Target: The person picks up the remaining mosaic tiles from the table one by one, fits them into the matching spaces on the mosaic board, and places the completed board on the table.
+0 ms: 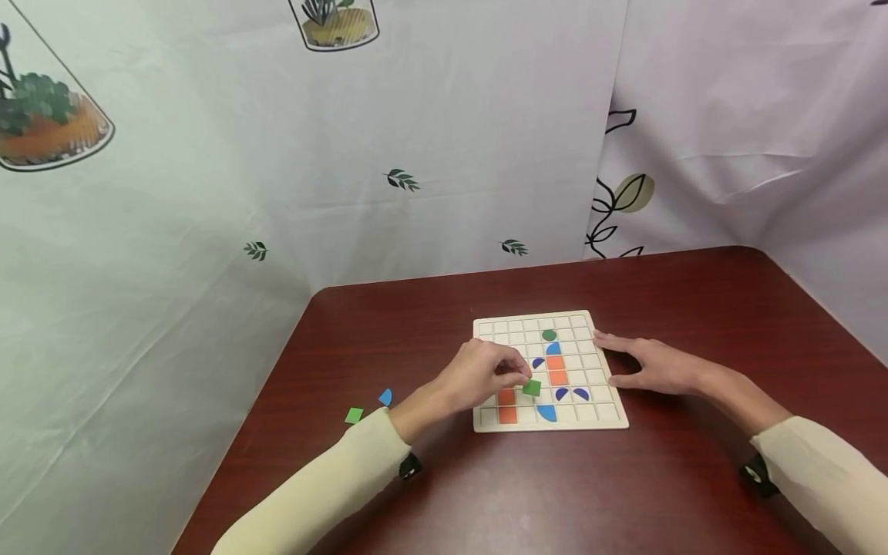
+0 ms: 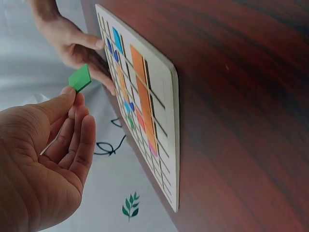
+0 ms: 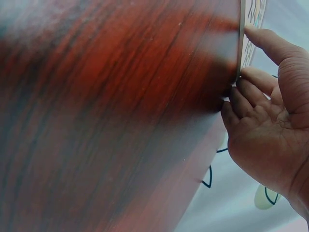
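My left hand (image 1: 479, 374) pinches a green square tile (image 1: 532, 388) by one edge between thumb and fingertips. In the left wrist view the tile (image 2: 80, 78) is held up, tilted, beside the white grid board (image 1: 607, 412). Lying on the board are orange squares (image 1: 556, 362), blue quarter-circles (image 1: 546, 413), dark blue half-circles (image 1: 581, 394) and a green circle (image 1: 549, 335). At the board's right edge is my right hand (image 1: 655, 366), thumb and fingers extended. The right wrist view has its fingertips right at the board's rim.
On the dark red wooden table (image 1: 388, 331), left of the board, lie another green square (image 1: 354, 415) and a blue quarter-circle (image 1: 385, 397). My left forearm passes close to them. White printed cloth (image 1: 444, 139) hangs behind the table and at its sides.
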{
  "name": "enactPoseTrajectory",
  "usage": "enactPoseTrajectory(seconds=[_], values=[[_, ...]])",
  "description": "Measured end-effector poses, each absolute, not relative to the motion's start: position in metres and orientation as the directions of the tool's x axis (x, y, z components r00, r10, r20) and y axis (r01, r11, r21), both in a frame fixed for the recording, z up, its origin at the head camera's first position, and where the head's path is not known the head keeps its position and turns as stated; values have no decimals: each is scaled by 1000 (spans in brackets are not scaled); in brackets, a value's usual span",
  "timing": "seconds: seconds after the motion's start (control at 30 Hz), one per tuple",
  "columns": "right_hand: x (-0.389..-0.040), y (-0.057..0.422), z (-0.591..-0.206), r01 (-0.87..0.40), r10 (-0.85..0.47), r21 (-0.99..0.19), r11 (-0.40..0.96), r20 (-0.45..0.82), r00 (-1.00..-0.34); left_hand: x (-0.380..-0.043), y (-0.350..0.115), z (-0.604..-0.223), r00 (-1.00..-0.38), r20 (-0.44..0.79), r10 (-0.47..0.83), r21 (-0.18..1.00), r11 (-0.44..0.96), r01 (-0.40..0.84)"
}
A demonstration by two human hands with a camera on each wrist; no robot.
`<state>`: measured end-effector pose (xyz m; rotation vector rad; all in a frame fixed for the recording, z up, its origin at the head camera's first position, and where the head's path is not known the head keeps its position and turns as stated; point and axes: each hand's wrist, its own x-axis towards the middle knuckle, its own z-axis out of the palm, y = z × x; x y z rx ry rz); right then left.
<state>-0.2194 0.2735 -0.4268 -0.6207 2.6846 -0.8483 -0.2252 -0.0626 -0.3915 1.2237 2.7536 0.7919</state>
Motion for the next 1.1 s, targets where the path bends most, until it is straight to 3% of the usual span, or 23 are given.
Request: enactPoseTrajectory(seconds=[1.1], values=[[-220, 273, -426, -325, -488, -621, 713, -107, -866, -214, -14, -428, -671, 177, 720, 421, 561, 713]])
